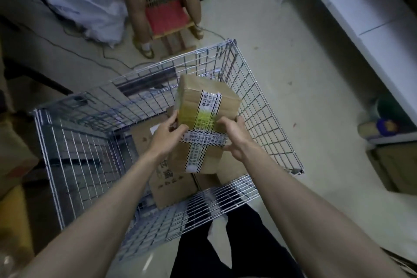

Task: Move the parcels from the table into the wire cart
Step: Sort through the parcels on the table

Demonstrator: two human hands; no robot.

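The wire cart [74, 142] fills the middle of the frame, its mesh walls open at the top. Inside it, low in the centre, lies a large cardboard box [167, 184] with dark printed characters on its flap, and more brown cardboard shows beside it to the right. Held above that box, within the cart's rim, is a taped parcel [204, 117], tilted, bound crosswise with white printed tape edged in black stripes. The left hand [168, 135] grips the parcel's left edge with curled fingers, and the right hand [237, 140] holds its right side, fingers wrapped round the near corner.

Along the right edge of the frame runs a white counter [365, 18]. At the upper left lies a heap of white plastic bags [88, 7]. Beyond the cart's far wall, at top centre, stand the legs of another person [141, 11], in front of a small wooden chair with a red seat [168, 18]. A dark cable [90, 56] trails across the floor toward the cart's far side. Rolls of tape [381, 124] sit at the right, under the counter.
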